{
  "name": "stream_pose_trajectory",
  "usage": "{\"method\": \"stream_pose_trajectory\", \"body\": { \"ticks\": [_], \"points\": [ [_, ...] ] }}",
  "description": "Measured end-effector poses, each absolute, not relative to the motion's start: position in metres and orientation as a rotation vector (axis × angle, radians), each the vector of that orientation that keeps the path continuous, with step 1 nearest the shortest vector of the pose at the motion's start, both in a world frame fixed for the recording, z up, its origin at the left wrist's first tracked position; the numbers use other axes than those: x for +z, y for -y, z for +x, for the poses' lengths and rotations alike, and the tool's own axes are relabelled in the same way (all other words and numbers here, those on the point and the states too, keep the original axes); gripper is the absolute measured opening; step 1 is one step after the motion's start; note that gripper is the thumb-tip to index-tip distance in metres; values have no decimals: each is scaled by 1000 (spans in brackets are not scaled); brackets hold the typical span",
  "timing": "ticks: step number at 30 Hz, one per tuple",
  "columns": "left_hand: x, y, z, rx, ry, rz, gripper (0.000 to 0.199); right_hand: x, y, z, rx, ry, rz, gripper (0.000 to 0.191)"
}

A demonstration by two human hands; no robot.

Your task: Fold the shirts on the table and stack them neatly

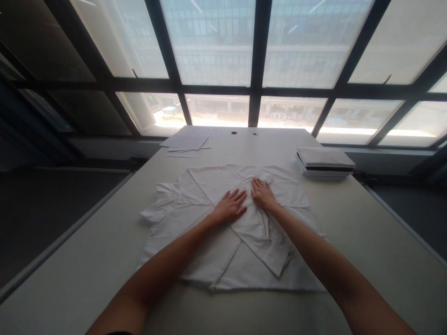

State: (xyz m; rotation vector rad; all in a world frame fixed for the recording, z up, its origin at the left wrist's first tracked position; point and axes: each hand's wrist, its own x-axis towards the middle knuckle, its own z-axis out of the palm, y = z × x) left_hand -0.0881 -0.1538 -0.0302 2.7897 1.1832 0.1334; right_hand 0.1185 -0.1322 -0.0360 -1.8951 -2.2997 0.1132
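A white shirt (216, 251) lies spread on the table in front of me, partly folded, with creases across it. One sleeve is laid over the body and slants down toward the lower right; the other sticks out at the left. My left hand (229, 207) rests flat on the middle of the cloth, fingers spread. Just to its right, my right hand (262, 193) presses flat on the folded part, fingers stretched forward. Wrinkles run in the fabric around and below the right hand. Neither hand grips the cloth.
The white table (104, 251) reaches to a wall of framed windows (216, 42). At its far left lie loose sheets of paper (186, 141). A stack of folded cloth (325, 160), white with a dark layer, stands at the right. Two small round holes show at the far end.
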Motion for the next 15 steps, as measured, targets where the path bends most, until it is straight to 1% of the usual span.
{"method": "stream_pose_trajectory", "body": {
  "ticks": [3, 6, 9, 11, 15],
  "points": [
    [-33, 151, -90, 171, -1387, 2718, 65, -35, 133, 121, 94, 2264, -1912, 61],
    [-36, 146, -93, 224, -1598, 2630, 61, -30, 137, 117, 56, 2189, -1993, 62],
    [-37, 142, -95, 268, -1691, 2590, 58, -23, 146, 104, -17, 2061, -2093, 62],
    [-37, 142, -95, 280, -1698, 2595, 57, -21, 157, 90, -19, 2094, -2010, 63],
    [-35, 143, -95, 278, -1693, 2611, 56, -27, 183, 65, 131, 2290, -1755, 63]
  ]
}}
